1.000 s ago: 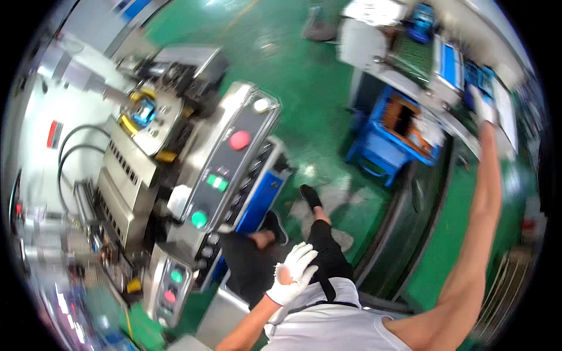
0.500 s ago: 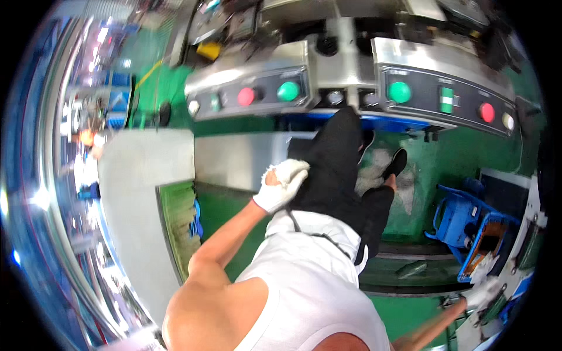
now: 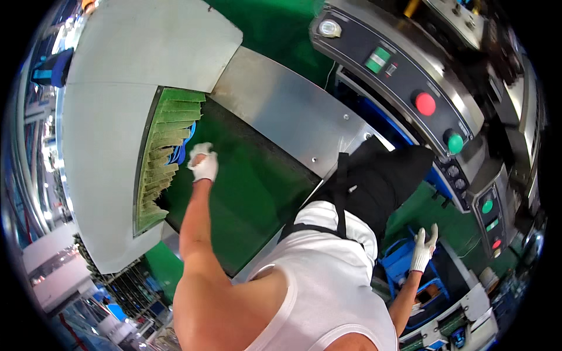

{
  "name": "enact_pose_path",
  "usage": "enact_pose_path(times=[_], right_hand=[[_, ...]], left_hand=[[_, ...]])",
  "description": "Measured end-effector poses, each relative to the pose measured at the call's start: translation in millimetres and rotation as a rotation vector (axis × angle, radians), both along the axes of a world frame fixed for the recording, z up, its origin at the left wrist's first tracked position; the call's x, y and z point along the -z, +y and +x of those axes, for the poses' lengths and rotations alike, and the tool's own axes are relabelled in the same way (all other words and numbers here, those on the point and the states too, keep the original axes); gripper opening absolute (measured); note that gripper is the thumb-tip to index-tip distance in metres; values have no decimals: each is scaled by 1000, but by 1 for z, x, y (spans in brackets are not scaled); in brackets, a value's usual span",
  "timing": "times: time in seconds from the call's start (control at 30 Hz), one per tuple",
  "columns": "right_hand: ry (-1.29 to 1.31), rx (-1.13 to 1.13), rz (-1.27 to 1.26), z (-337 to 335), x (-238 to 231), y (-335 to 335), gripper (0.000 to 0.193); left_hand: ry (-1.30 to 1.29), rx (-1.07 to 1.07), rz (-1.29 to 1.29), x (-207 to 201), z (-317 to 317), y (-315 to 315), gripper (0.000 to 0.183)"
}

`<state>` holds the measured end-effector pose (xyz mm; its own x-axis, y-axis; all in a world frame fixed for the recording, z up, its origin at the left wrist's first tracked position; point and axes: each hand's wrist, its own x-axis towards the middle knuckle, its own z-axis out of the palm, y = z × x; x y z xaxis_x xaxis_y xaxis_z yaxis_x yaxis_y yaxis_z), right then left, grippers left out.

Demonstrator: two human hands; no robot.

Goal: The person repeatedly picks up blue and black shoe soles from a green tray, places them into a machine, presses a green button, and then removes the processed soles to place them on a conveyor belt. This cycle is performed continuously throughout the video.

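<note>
My left hand (image 3: 204, 162), in a white knit glove, reaches over a dark green conveyor belt (image 3: 246, 181). Its fingers are loosely bent, with nothing visible in them. Just beyond the fingertips, blue curved pieces (image 3: 186, 146) show at the ragged edge of a green strip curtain (image 3: 161, 152); the strips partly hide them, and their kind cannot be made out. Out to the right, my right hand (image 3: 422, 250), gloved likewise, has its fingers spread and holds nothing. It appears above a blue frame-like stand (image 3: 398, 257).
A pale grey machine housing (image 3: 111, 134) surrounds the curtain. A flat metal plate (image 3: 281, 105) borders the belt's far side. To the right stands a machine with a control panel (image 3: 404, 88) carrying red and green buttons. The floor (image 3: 275, 23) is green.
My view has turned toward the conveyor on the left. My left hand has left my thigh and stretched out over the belt. My right hand now shows spread fingers near the blue stand.
</note>
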<state>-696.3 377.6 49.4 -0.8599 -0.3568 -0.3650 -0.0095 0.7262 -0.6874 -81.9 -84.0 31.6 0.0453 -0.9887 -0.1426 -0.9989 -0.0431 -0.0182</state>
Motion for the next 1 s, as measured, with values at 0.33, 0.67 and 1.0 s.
enact_pose_path(times=[0.33, 0.67, 1.0], right_hand=[[-105, -215, 358, -85, -4, 20, 62], [97, -247, 524, 4, -45, -22, 59], [-245, -446, -128, 91, -117, -197, 62]], left_hand=[[-408, 51, 217, -14, 152, -131, 52], [-426, 124, 205, -10, 112, -119, 55], [462, 219, 516, -112, -173, 2, 55]])
